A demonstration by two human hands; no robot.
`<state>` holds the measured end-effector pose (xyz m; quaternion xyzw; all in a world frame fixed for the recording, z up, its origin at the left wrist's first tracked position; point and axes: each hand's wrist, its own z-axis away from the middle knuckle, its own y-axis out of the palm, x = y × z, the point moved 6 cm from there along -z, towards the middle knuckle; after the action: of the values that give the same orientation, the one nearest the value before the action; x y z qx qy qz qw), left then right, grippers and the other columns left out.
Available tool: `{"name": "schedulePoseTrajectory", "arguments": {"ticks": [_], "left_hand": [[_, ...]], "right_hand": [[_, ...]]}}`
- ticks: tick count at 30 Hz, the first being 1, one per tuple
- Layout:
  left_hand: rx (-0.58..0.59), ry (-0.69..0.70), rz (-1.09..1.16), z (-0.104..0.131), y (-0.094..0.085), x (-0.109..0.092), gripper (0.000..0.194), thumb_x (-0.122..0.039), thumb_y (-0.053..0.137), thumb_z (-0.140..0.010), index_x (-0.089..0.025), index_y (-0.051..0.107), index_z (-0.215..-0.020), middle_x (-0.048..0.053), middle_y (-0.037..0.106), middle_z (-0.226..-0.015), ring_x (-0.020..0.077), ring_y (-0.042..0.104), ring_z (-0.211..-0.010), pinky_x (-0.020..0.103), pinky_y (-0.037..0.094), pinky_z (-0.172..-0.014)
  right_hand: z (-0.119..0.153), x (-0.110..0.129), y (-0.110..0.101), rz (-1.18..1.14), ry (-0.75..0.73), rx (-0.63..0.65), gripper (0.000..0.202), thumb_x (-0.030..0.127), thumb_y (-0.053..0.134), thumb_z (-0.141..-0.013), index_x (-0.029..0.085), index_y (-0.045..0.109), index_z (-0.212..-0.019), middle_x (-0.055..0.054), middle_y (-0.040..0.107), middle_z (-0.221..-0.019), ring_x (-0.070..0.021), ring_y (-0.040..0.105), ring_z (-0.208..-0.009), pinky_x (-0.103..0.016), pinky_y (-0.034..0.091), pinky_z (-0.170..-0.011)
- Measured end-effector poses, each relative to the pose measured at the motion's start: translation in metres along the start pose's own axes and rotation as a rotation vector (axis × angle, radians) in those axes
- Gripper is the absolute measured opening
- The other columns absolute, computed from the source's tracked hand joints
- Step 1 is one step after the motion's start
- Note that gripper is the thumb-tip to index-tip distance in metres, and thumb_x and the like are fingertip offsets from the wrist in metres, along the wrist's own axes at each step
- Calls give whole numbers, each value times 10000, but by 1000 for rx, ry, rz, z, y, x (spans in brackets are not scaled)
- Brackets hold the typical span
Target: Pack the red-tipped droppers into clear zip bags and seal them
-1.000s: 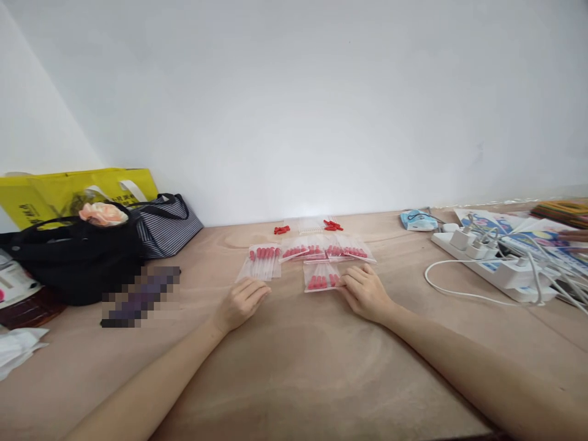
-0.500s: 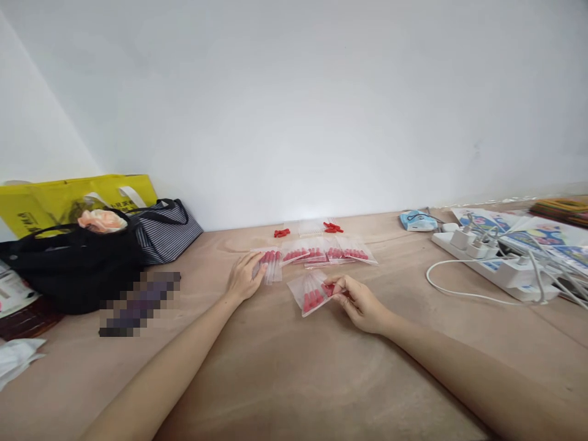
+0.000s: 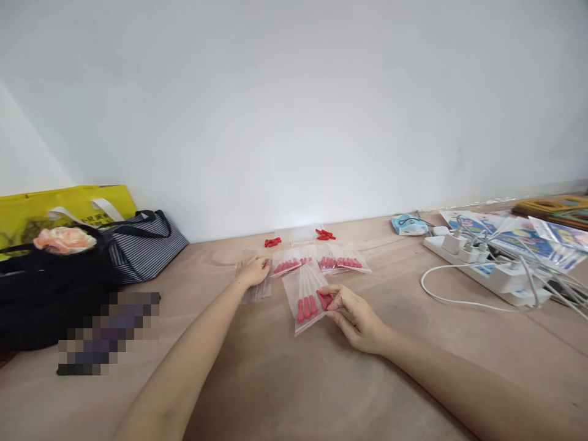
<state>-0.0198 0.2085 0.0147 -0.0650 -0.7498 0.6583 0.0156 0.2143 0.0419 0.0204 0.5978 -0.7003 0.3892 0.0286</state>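
Observation:
My right hand (image 3: 356,315) pinches the right edge of a small clear plastic bag (image 3: 302,288), tilted above the table. Several red tapered pieces (image 3: 307,308) line the bag's lower part, and another red piece shows by the fingertips. Further left, my left hand (image 3: 255,271) is curled down over flat clear bags (image 3: 257,292). A bit of red shows at its fingers, where a row of red pieces is mostly hidden. Just beyond lie filled bags (image 3: 351,262) of red pieces, overlapping in a row.
Two loose piles of red pieces, one left (image 3: 272,243) and one right (image 3: 325,234), flank a clear bag (image 3: 301,236) near the wall. A white power strip (image 3: 487,269) with cables, a blue mask (image 3: 408,225) and printed sheets are at right. Bags (image 3: 144,242) stand at left.
My left hand has gone from lying flat beside the red pieces to curling over them. The right hand's bag now hangs more upright. The whole view has shifted slightly.

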Motion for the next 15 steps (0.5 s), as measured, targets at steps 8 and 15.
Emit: {"name": "schedulePoseTrajectory", "arguments": {"ticks": [8, 15], "left_hand": [[-29, -26, 71, 49, -17, 31, 348, -311, 428, -797, -219, 556, -1108, 63, 577, -1130, 246, 511, -1048, 344, 388, -852], [-108, -206, 187, 67, -27, 71, 475, -482, 431, -782, -192, 514, -1148, 93, 504, -1219, 262, 457, -1123, 341, 362, -908]], "right_hand": [[-38, -23, 17, 42, -20, -135, 108, 94, 430, -781, 198, 432, -806, -111, 521, -1006, -170, 518, -967, -340, 417, -809], [-108, -53, 81, 201, 20, 28, 128, 71, 381, -770, 181, 425, -817, -109, 508, -1005, -160, 514, -930, -302, 413, -774]]}}
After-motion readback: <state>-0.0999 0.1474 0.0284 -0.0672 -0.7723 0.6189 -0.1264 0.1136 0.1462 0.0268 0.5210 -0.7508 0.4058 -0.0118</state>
